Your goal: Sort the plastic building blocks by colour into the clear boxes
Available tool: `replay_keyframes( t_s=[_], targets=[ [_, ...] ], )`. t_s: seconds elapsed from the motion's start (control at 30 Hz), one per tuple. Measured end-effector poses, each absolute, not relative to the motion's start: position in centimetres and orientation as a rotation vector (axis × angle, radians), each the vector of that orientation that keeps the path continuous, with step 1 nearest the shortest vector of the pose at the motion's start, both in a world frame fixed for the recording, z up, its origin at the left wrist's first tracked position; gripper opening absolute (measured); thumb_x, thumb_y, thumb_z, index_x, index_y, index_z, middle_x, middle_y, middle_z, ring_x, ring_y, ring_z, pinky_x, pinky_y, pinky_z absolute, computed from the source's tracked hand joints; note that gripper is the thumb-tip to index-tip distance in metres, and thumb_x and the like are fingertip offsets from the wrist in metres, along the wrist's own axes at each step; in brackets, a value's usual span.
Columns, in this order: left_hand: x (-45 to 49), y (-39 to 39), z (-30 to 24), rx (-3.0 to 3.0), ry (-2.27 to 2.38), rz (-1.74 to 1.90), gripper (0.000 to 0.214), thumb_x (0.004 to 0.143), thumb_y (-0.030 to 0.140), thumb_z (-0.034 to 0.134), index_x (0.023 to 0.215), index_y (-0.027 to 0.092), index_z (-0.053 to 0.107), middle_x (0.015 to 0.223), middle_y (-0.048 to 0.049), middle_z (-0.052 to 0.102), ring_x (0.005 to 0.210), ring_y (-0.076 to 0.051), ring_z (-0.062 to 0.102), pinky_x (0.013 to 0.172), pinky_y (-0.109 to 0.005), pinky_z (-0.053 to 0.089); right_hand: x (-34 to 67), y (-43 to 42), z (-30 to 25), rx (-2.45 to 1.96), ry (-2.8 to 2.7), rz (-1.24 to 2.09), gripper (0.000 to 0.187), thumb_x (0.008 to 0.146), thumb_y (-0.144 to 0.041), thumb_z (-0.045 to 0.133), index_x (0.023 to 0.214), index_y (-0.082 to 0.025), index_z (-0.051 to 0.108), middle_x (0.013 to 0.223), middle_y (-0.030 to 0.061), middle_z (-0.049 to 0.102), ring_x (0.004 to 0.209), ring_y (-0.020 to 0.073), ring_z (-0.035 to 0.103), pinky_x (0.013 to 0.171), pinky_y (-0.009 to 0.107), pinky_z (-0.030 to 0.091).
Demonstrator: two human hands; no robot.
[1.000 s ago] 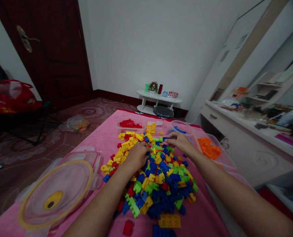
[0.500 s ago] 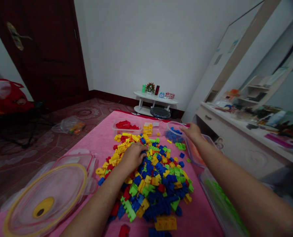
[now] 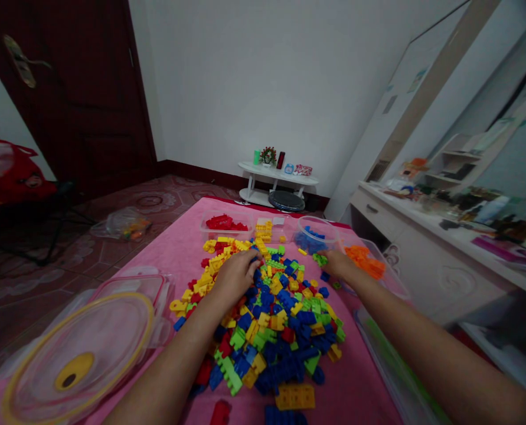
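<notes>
A large heap of mixed yellow, blue, green and red toy building blocks [image 3: 284, 313] lies on a pink cloth. My left hand [image 3: 237, 273] rests at its far left part, fingers bent inward among the blocks; whatever lies between the fingertips is hidden. Beyond the heap's right edge, my right hand [image 3: 339, 265] has its fingertips down on a green building block [image 3: 320, 259], closed around its near side. Just behind that hand stands a round clear tub [image 3: 318, 223] with blue blocks in it. An orange-filled clear box [image 3: 389, 268] is partly covered by my right forearm.
A clear box of red blocks [image 3: 205, 223] and a smaller clear tray with yellow blocks [image 3: 264, 230] stand at the far edge. Clear lids [image 3: 134, 354], one yellow-rimmed, lie at the left. Another clear box [image 3: 366, 321] sits under my right arm.
My right hand has left the rim of the blue-block tub and come down toward me onto the green block. My left hand has shifted slightly, its fingers drawn closer together.
</notes>
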State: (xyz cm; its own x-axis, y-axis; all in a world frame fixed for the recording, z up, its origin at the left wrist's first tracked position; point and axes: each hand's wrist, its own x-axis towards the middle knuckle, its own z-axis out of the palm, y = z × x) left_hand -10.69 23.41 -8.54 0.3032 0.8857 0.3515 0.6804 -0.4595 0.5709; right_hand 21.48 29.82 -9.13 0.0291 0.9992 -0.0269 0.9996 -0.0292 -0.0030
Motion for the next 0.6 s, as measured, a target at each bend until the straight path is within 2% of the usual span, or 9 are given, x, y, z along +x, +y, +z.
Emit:
replay_keyframes(
  t_s=[0.17, 0.33, 0.43, 0.53, 0.6],
  targets=[
    [-10.8, 23.2, -8.3, 2.231, 1.471, 0.85, 0.026, 0.088, 0.036, 0.043, 0.101, 0.023, 0.061, 0.09, -0.0037, 0.067, 0.086, -0.019, 0.061, 0.072, -0.026, 0.042, 21.7, 30.5, -9.8, 2.235, 2.114, -0.031, 0.048, 0.069, -0.024, 0.062, 0.116, -0.018, 0.061, 0.113, 0.0118, 0.064, 0.1, 0.0246, 0.06, 0.078, 0.029, 0.045],
    [-10.7, 23.1, -8.5, 2.273, 1.472, 0.794, 0.03, 0.086, 0.041, 0.046, 0.105, 0.026, 0.062, 0.097, -0.004, 0.068, 0.092, -0.021, 0.061, 0.077, -0.028, 0.042, 21.0, 30.2, -9.9, 2.187, 2.118, -0.028, 0.049, 0.069, -0.035, 0.064, 0.116, -0.02, 0.06, 0.112, 0.0115, 0.064, 0.099, 0.0256, 0.06, 0.076, 0.031, 0.044],
    [-10.6, 23.0, -8.6, 2.301, 1.476, 0.766, 0.029, 0.086, 0.04, 0.046, 0.106, 0.027, 0.062, 0.097, -0.0033, 0.069, 0.089, -0.021, 0.062, 0.074, -0.028, 0.042, 20.3, 29.8, -9.9, 2.179, 2.112, 0.016, 0.042, 0.069, -0.029, 0.061, 0.111, -0.021, 0.062, 0.106, 0.0108, 0.066, 0.095, 0.025, 0.061, 0.072, 0.03, 0.044],
    [-10.6, 23.0, -8.5, 2.31, 1.488, 0.752, 0.029, 0.085, 0.04, 0.047, 0.106, 0.026, 0.062, 0.098, -0.0033, 0.069, 0.088, -0.021, 0.063, 0.072, -0.028, 0.042, 19.7, 29.8, -9.6, 2.18, 2.093, 0.045, 0.029, 0.067, -0.021, 0.059, 0.095, -0.02, 0.067, 0.097, 0.0082, 0.068, 0.089, 0.0227, 0.062, 0.069, 0.027, 0.043],
    [-10.7, 22.9, -8.5, 2.311, 1.49, 0.746, 0.029, 0.085, 0.04, 0.047, 0.106, 0.026, 0.062, 0.098, -0.0034, 0.069, 0.089, -0.021, 0.063, 0.073, -0.028, 0.042, 19.4, 29.9, -9.2, 2.195, 2.073, 0.079, 0.028, 0.067, -0.02, 0.059, 0.094, -0.019, 0.067, 0.095, 0.0088, 0.068, 0.09, 0.0236, 0.062, 0.068, 0.027, 0.043]
  ],
)
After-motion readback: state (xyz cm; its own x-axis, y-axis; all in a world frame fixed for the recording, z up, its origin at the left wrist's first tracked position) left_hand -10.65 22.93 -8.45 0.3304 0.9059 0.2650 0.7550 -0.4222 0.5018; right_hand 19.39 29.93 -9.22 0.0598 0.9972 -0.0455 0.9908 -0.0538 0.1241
